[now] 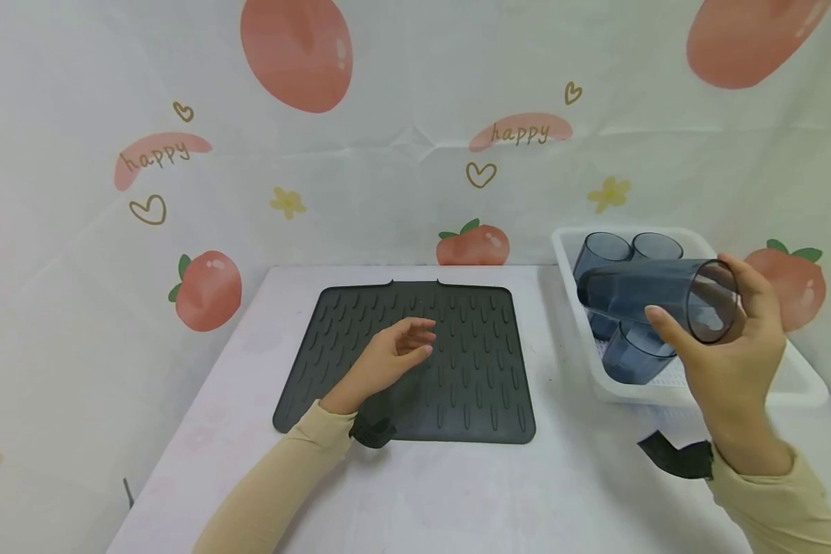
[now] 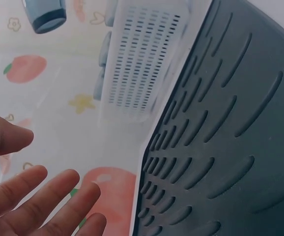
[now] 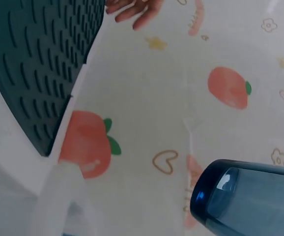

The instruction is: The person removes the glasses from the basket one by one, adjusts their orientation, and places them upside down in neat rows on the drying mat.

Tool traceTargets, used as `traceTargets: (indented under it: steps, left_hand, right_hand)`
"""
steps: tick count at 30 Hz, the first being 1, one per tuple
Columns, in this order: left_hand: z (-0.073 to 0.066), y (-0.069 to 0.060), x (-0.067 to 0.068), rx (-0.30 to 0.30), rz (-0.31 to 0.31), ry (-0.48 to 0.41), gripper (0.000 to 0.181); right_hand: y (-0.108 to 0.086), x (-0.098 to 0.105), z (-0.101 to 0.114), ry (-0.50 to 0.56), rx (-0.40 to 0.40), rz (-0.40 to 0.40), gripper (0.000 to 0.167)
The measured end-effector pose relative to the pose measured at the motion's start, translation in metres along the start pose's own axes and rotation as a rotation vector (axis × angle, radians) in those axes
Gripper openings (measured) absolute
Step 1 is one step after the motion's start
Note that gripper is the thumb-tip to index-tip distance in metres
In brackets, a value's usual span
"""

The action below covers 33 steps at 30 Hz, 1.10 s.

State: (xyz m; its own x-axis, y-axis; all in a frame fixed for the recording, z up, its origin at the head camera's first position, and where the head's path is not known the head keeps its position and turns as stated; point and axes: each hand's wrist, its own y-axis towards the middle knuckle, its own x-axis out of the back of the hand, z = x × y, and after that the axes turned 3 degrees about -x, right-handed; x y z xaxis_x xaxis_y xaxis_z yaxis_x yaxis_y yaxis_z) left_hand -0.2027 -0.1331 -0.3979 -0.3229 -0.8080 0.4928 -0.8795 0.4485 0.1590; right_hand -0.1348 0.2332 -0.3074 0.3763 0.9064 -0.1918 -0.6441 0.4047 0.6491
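Note:
A tall blue-tinted drinking glass (image 1: pixel 637 291) lies sideways in the air above the white basket, its mouth toward the right. My right hand (image 1: pixel 741 362) grips it near the rim, thumb on the near side and fingers behind. The glass's thick base (image 3: pixel 208 196) shows in the right wrist view. Over the dark ribbed mat (image 1: pixel 471 354) hovers my left hand (image 1: pixel 391 358), holding nothing, its fingers loosely bent. In the left wrist view the left fingers (image 2: pixel 58 196) are spread apart. Several more blue glasses (image 1: pixel 637 355) stand or lean in the basket.
The white perforated basket (image 1: pixel 796 388) stands at the right rear of the white table (image 1: pixel 457 492). Behind the table hangs a pale cloth (image 1: pixel 388 192) printed with fruit, hearts and flowers. Black straps hang at both wrists.

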Motion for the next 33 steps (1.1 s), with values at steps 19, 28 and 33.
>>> traceTargets:
  steps: [19, 28, 33]
  left_hand:
    - [-0.006, 0.000, -0.003, -0.049, 0.025, -0.032, 0.053]
    - [-0.010, 0.002, -0.006, -0.087, 0.024, -0.045, 0.056]
    - [-0.014, 0.003, -0.008, -0.096, 0.029, -0.033, 0.058]
  right_hand:
    - [-0.027, -0.021, -0.018, -0.115, 0.010, 0.193, 0.081]
    - [-0.038, -0.031, -0.019, -0.192, -0.034, 0.280, 0.083]
    - [-0.044, -0.035, -0.021, -0.207, -0.061, 0.307, 0.084]
